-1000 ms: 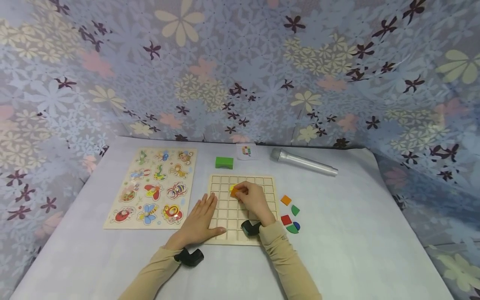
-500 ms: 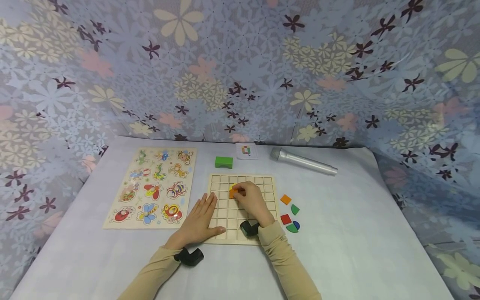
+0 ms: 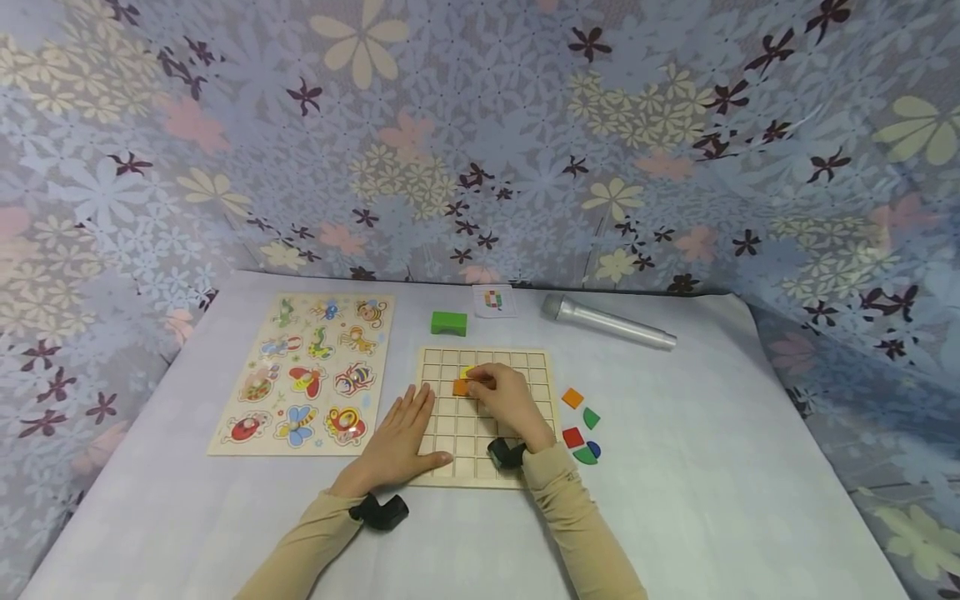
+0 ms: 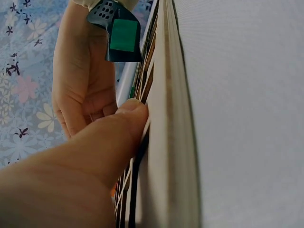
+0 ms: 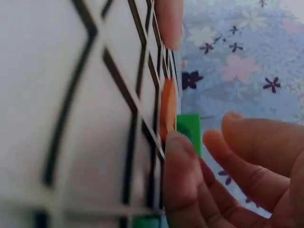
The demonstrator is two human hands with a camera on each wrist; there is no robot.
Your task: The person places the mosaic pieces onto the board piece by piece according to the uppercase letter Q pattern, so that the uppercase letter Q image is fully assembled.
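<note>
A pale wooden grid board (image 3: 465,477) lies on the table, with a yellow piece (image 3: 467,371) on it. My left hand (image 3: 397,437) rests flat on the board's left side, fingers straight and thumb spread; its thumb (image 4: 121,128) presses near the board's edge in the left wrist view. My right hand (image 3: 510,404) holds an orange square tile (image 3: 461,387) by its right edge, low over the grid just in front of the yellow piece. In the right wrist view a fingertip meets the orange tile (image 5: 167,109), while other fingers stay curled away from it.
Right of the board lie another orange square (image 3: 573,397), a red square (image 3: 573,437), green pieces (image 3: 591,418) and a blue piece (image 3: 594,449). Behind are a green block (image 3: 448,323), a pattern card (image 3: 494,301) and a silver microphone (image 3: 611,323). An insect puzzle (image 3: 303,375) lies left.
The orange tile has shifted slightly left over the grid, and more of it shows beside the right hand's fingertips. My left hand has stayed in place.
</note>
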